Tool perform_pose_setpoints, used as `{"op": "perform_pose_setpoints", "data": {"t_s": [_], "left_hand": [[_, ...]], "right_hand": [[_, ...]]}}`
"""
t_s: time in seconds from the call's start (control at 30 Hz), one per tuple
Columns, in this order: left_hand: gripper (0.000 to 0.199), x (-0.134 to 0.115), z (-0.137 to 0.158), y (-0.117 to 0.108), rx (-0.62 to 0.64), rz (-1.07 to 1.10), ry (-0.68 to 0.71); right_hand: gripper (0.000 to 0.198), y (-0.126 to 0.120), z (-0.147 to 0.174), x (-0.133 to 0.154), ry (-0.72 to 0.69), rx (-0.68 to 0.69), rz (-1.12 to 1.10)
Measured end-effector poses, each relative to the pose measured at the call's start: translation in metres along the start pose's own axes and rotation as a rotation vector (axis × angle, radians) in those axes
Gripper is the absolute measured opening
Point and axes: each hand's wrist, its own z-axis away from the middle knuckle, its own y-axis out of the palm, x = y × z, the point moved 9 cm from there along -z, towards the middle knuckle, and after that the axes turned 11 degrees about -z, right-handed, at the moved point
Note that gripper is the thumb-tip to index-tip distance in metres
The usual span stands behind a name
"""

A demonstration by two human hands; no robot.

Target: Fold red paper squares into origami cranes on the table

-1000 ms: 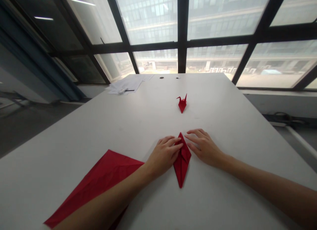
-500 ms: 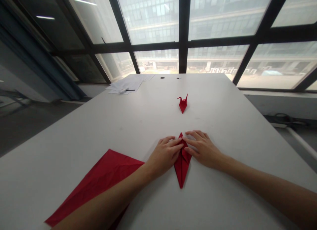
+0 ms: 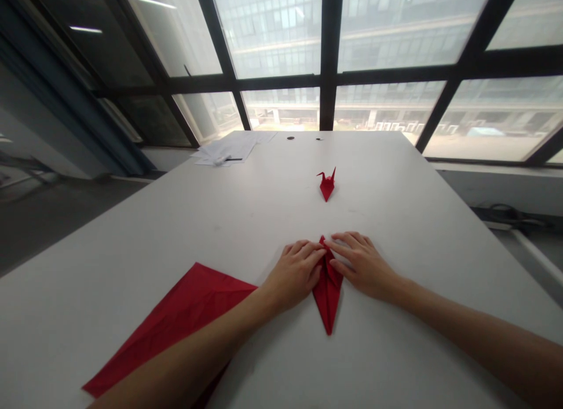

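A narrow kite-shaped piece of folded red origami paper (image 3: 328, 303) lies on the white table in front of me, one point toward me. My left hand (image 3: 299, 271) rests over its left side, fingers stretched across the upper part and lying on the paper. From the right, my right hand (image 3: 363, 265) touches the upper right edge, its fingers spread and its thumb on a small flap. The fingertips of both hands almost meet near the top point. Farther off stands a finished red paper crane (image 3: 326, 186).
A larger sheet of red paper (image 3: 189, 315) lies at the left, partly under my left forearm. White papers (image 3: 233, 148) with a dark pen-like stick are at the far left of the table (image 3: 396, 203). Large windows rise behind the far edge.
The folded paper's near point has swung slightly to the right. My left fingers have drawn in a little more over its upper part. The right hand keeps nearly the same place.
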Motion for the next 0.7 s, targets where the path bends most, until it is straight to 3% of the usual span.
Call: {"op": "perform_pose_setpoints", "data": {"t_s": [0.33,0.53,0.7], "left_hand": [[0.027,0.003,-0.001,-0.001,-0.010,0.024,-0.016],[0.032,0.000,0.000,-0.001,0.003,-0.017,0.020],[0.034,-0.001,-0.002,0.000,0.037,-0.048,0.069]], "right_hand": [[0.027,-0.014,0.001,0.007,0.068,-0.072,-0.103],[0.018,-0.011,0.005,0.011,0.156,-0.020,-0.119],[0.018,-0.007,0.005,0.010,0.150,-0.007,-0.133]]}}
